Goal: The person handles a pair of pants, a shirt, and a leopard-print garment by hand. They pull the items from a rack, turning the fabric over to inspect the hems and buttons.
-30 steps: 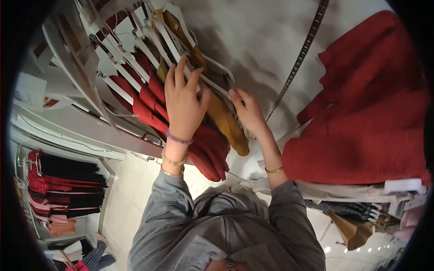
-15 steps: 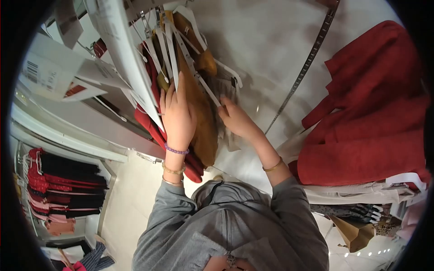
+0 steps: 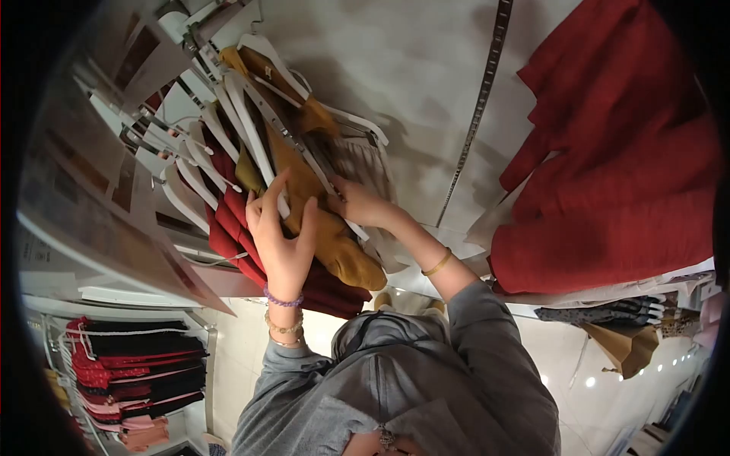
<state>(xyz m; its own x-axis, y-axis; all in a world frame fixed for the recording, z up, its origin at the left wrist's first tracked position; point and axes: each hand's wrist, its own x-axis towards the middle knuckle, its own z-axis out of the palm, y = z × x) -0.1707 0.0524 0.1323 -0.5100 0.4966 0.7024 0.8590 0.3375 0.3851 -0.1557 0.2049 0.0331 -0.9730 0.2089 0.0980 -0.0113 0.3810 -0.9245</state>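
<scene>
Several garments hang on white hangers from a rail in the upper left of the head view. My left hand (image 3: 281, 239) is over the mustard garment (image 3: 334, 235), thumb and fingers spread apart beside a hanger end. To its left hang dark red garments (image 3: 232, 216) and an olive piece (image 3: 247, 169). My right hand (image 3: 361, 204) has its fingers closed at the long white hanger (image 3: 293, 140) that slants down beside the mustard garment; the fingertips are partly hidden. Behind it, a pale striped garment (image 3: 365, 163) hangs against the wall.
Large printed sheets (image 3: 84, 197) curve across the left foreground. A slotted metal wall strip (image 3: 477, 106) runs down the white wall. On the right hangs a big red garment (image 3: 616, 167), with a brown paper bag (image 3: 623, 348) below. Another clothes rack (image 3: 141, 372) stands lower left.
My left hand has come down off the hangers and its fingers have spread. The view has shifted, with the printed sheets farther left and more hangers showing. My right hand stays by the long hanger.
</scene>
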